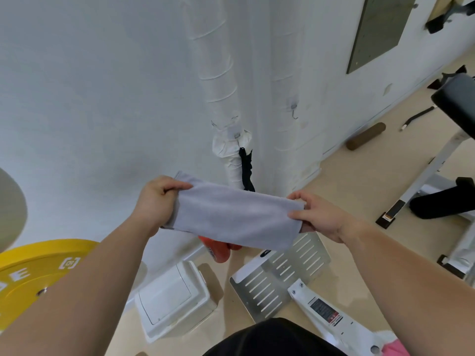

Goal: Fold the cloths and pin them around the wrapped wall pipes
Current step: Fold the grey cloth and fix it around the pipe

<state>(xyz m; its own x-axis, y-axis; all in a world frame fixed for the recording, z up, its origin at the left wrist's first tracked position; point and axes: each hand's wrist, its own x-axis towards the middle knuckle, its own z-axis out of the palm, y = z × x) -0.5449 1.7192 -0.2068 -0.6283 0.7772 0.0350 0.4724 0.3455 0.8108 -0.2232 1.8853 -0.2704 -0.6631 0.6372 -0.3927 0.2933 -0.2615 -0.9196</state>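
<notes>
A folded pale grey cloth (231,214) is stretched flat between my two hands in front of the wall. My left hand (154,201) grips its left end with curled fingers. My right hand (318,214) pinches the right end between thumb and fingers. Behind the cloth, a white wrapped pipe (221,86) runs down the wall, with a bunched white wrap (228,145) fixed by a pin and a black strip (245,170) hanging beside it. A second wrapped pipe (288,73) runs to its right. An orange object (218,250) shows partly under the cloth.
A yellow weight plate (33,273) lies at the lower left. A white plastic box (172,299) sits on the floor by the wall. A slotted metal plate (277,273) and a white machine frame (331,314) lie below. A wall hook (293,110) and gym bench (452,98) are right.
</notes>
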